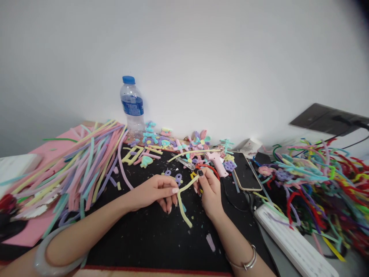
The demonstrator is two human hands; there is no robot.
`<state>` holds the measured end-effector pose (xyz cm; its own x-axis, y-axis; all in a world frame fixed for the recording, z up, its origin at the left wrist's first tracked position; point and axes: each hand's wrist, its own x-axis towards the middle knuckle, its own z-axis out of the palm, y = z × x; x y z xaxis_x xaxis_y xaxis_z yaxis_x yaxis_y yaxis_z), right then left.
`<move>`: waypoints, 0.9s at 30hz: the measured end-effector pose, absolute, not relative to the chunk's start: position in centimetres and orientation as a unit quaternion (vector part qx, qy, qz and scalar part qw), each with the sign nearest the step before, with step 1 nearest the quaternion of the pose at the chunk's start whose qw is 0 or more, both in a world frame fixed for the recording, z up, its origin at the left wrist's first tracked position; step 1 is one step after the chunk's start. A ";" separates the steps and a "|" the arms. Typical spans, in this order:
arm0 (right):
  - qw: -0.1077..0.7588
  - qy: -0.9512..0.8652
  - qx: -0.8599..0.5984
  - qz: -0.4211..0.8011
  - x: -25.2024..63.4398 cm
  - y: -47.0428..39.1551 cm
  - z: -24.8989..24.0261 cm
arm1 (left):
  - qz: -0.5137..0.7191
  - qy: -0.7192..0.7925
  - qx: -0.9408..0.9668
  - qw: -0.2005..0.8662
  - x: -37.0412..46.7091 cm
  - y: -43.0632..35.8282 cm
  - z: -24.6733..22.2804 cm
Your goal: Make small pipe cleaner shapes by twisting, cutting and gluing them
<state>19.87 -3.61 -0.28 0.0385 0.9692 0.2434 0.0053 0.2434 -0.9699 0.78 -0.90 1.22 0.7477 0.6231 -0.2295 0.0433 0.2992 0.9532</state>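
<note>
A pale yellow pipe cleaner [182, 209] runs between my hands, bent near its middle, with one end hanging toward the mat. My right hand [210, 191] pinches its upper end between thumb and forefinger. At the bend, my left hand [160, 191] has its thumb and forefinger closed against the stem, the other fingers loosely curled below. Just beyond my hands lie two small purple loops [178, 178], red-handled pliers [188, 164] and a pink glue gun [218, 164].
Cut pipe cleaners [98, 161] are heaped at left, and a tangled multicoloured pile [311, 181] fills the right. A water bottle [132, 105] stands by the wall. Finished shapes [198, 139] line the back. A phone [247, 173] and a white power strip [291, 238] lie right of the black mat [138, 242].
</note>
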 end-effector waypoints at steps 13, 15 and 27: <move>0.559 -0.550 -0.451 0.426 19.9 -3.6 -0.3 | 0.206 0.295 0.547 0.755 0.7 -0.7 0.8; 0.557 -0.548 -0.460 0.422 19.9 -3.6 -0.4 | 0.212 0.296 0.543 0.757 0.7 -0.6 0.8; 0.555 -0.551 -0.455 0.426 19.7 -3.7 -0.2 | 0.199 0.290 0.552 0.756 0.4 -0.4 0.4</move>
